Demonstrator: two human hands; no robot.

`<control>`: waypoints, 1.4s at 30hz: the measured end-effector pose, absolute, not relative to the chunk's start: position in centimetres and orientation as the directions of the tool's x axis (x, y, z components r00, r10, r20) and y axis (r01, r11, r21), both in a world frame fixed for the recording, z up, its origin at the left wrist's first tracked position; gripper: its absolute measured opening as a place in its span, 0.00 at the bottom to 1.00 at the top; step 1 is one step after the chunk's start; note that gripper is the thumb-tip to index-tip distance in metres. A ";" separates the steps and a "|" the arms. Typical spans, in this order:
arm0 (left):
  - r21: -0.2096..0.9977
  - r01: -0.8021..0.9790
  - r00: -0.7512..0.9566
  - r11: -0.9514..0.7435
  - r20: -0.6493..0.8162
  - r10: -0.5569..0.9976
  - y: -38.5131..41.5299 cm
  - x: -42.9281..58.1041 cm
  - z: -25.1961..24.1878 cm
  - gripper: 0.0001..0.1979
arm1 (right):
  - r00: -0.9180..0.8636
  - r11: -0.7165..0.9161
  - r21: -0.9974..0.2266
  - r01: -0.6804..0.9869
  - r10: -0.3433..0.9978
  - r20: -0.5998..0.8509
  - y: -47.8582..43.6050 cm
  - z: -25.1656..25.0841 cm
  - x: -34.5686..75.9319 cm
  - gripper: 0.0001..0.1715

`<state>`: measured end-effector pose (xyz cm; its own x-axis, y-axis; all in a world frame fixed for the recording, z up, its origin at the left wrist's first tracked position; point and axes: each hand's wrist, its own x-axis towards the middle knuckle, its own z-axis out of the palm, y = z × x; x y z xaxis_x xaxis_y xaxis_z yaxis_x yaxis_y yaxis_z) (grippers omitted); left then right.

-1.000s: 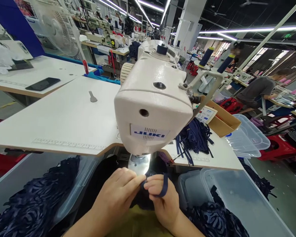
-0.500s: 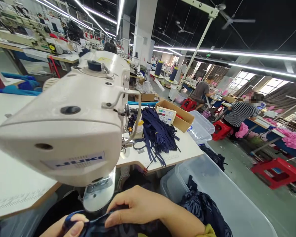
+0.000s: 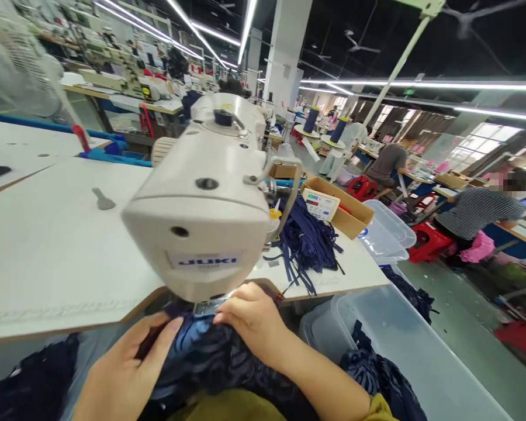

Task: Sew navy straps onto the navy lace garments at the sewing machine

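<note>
A cream sewing machine [image 3: 201,204] fills the middle of the head view. Under its head lies dark navy patterned fabric [image 3: 210,356]. My left hand [image 3: 123,371] rests on the fabric's left side, fingers stretched towards the needle area. Pressing down on the fabric just below the machine head is my right hand [image 3: 252,318], fingers curled over it. The needle and presser foot are mostly hidden by the machine head.
A heap of navy straps [image 3: 309,242] lies on the white table [image 3: 48,251] right of the machine. A cardboard box [image 3: 346,213] sits beyond. Clear plastic bins [image 3: 416,362] with navy fabric stand at right. Other people work at far tables.
The view swung right and then back left. Both hands moved from pinching a navy strap to lying on the patterned fabric under the machine head.
</note>
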<state>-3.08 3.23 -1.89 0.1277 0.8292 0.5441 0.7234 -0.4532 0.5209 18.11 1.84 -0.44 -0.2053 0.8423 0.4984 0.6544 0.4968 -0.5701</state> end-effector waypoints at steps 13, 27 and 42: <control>-0.003 0.626 0.570 -0.780 0.685 0.454 1.1 0.2 -1.7 0.21 | 0.091 0.176 -0.763 0.623 0.952 0.294 1.4 -2.3 17.6 0.06; 0.159 0.737 0.375 -0.657 0.713 0.593 1.0 2.1 -1.0 0.14 | 0.165 0.139 -0.816 0.561 0.947 0.275 3.1 -2.3 17.5 0.03; 0.036 0.781 0.421 -0.623 0.707 0.568 0.8 2.1 -0.4 0.15 | 0.065 0.153 -0.833 0.532 0.973 0.221 2.7 -2.4 18.8 0.05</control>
<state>2.14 0.80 -0.36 0.4208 0.5684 0.7069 0.7811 -0.6234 0.0363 18.78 2.67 -2.44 0.0654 0.9732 0.2207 0.5320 0.1531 -0.8328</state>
